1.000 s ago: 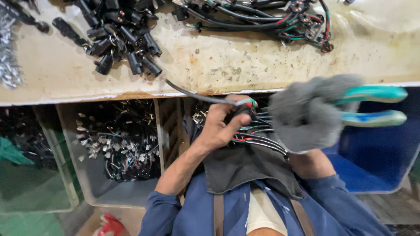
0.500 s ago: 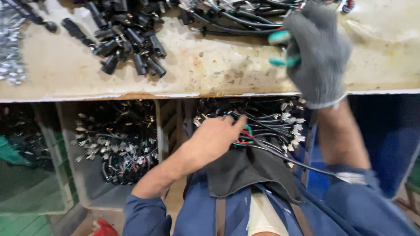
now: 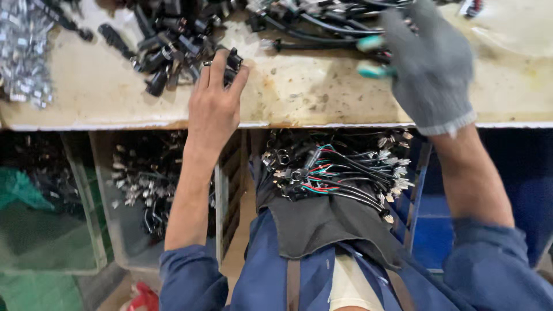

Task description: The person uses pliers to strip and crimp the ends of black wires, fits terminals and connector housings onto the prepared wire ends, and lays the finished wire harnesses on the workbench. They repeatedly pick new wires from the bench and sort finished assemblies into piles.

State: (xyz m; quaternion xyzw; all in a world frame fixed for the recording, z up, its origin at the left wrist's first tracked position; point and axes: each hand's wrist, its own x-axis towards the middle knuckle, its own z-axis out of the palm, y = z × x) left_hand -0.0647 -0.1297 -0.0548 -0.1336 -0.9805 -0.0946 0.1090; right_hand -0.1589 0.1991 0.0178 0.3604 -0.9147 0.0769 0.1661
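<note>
Head view, looking down over bench (image 3: 299, 98) edge. Left hand (image 3: 216, 98), bare, now up on bench top, half a second back down at lap among bundled wires (image 3: 340, 173); fingertips closing on small black connector (image 3: 232, 59) at near edge of black connector pile (image 3: 167, 40). Grasp looks begun, not lifted; connector partly hidden by fingers, so full closure hard to confirm. Right hand (image 3: 432, 63), grey knit glove, now resting over bench top at right, clenched round teal-handled pliers (image 3: 371, 57); a second back held lower, in front of blue bin (image 3: 518, 190).

Meaning, as judged: wire end left in lap, both hands shifted to bench, next piece being picked from pile, pliers kept ready.

Orientation: connector short, dark, cylindrical; long axis roughly away from body, tilted slightly right, far end toward pile. Exact facing of open end not readable. Pliers handles point left toward left hand, two teal tips showing beyond glove; nose hidden under palm, long axis roughly across bench. Wire bundle on dark apron (image 3: 328, 224), strands running left to right, metal terminals fanned at right end.

Also noted: cable tangle (image 3: 322, 17) along far bench edge, silver metal parts (image 3: 23, 52) at far left, grey bin (image 3: 138, 190) of wired parts under bench.
</note>
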